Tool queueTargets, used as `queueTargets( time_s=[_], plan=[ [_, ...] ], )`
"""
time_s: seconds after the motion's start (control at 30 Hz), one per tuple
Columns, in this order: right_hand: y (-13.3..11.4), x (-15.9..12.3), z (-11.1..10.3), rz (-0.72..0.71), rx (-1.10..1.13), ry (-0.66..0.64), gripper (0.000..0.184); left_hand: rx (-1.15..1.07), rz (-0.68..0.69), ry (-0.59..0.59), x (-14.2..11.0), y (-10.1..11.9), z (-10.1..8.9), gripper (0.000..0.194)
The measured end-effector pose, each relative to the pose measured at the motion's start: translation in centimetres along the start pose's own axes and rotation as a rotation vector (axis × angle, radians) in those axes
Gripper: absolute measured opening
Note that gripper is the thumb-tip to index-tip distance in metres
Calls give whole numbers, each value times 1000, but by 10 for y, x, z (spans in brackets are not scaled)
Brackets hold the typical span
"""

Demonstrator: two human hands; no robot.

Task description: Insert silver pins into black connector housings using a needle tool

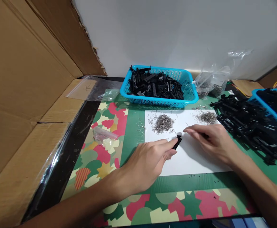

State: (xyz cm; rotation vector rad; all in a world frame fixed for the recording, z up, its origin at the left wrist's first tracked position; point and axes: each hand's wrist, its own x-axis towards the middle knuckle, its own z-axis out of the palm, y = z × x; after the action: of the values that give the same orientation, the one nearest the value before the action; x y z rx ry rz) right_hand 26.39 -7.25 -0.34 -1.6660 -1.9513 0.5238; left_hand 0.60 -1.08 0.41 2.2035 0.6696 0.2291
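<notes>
Head view: the left hand (150, 160) is clamped on a slim black plastic piece (177, 143), long axis slanting away rightward; the right hand (213, 139), apart from it, is just right of its far end, its grip impossible to tell.

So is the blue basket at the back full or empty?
Partly full: black parts heap in the basket, its right end bare.

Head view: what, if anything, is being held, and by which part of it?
The left grip holds a small black part along its body, leaving its far end exposed. Whether the right grip pinches anything cannot be told.
</notes>
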Motion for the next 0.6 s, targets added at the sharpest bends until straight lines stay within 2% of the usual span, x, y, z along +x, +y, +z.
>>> queueTargets(
  time_s=[0.13,0.23,0.3,0.47,0.6],
  plan=[
    [-1,0,-3,-23,125,142,43,5,13,-6,-1,0,0,27],
    [-3,1,-3,-95,161,182,43,21,6,-20,-1,1,0,27],
    [-3,1,-1,-95,154,195,44,32,6,-21,-1,1,0,28],
    [1,0,4,116,177,208,51,29,17,-18,-1,2,0,31],
    [3,2,1,162,122,103,44,36,10,-26,-1,2,-1,30]
  ],
)
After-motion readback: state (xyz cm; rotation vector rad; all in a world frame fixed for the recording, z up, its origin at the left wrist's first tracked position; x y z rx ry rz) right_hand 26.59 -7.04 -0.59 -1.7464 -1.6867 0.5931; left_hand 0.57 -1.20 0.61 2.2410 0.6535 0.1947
